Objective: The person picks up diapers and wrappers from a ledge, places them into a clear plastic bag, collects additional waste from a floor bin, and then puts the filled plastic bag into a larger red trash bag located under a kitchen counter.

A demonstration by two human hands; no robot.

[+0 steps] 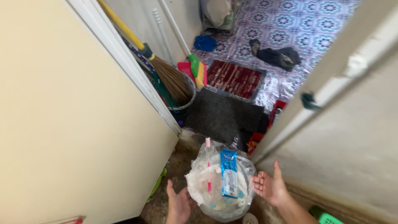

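Left hand (179, 204) and right hand (270, 186), fingers spread, holding nothing, flank clear plastic bag (219, 182) on floor, just apart. Blue sachet (229, 173) and pink straw (208, 166) inside. Beyond: dark doormat (222, 115), broom (166, 74) in bucket, red rug (234, 78).

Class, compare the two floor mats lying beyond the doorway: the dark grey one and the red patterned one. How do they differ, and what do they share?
The dark grey mat is plain; the red patterned mat carries a dark red design with a grey border. The dark grey mat lies nearer the doorway; the red patterned mat lies beyond it on the purple flowered floor. The grey one looks larger. Both lie flat and are rectangular.
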